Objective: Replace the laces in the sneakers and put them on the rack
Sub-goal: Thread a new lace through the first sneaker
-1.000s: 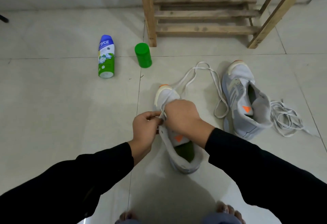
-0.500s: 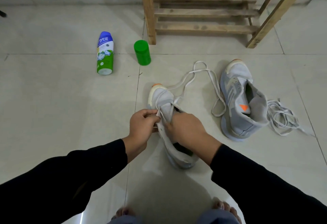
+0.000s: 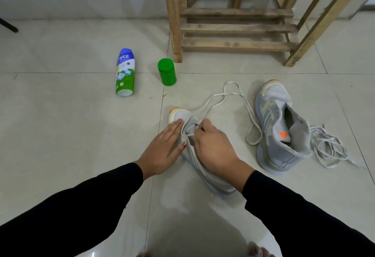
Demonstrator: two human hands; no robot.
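Directly below me, on the floor tiles in front of the wooden rack (image 3: pixel 235 27) and well short of its lowest slat, a grey sneaker (image 3: pixel 182 115) with an orange-tipped toe points toward the rack's left leg. My left hand (image 3: pixel 162 151) lies flat against the shoe's left side, fingers straight and gripping nothing. My right hand (image 3: pixel 215 151) covers the middle of the shoe, its fingertips curled and pinching the white lace (image 3: pixel 219 102) near the front eyelets. From there the lace trails out in long loose loops across the floor toward the rack. The second sneaker (image 3: pixel 280 135) stands below the rack's right side, toe toward the rack, its opening gaping and showing an orange mark on the tongue. A loose pile of white lace (image 3: pixel 328 151) lies just beside it, on the side farther from the rack's left leg. A blue, white and green bottle (image 3: pixel 124 72) lies on the floor to the left of the rack, and a green cap (image 3: pixel 167 72) stands between it and the rack's left leg.
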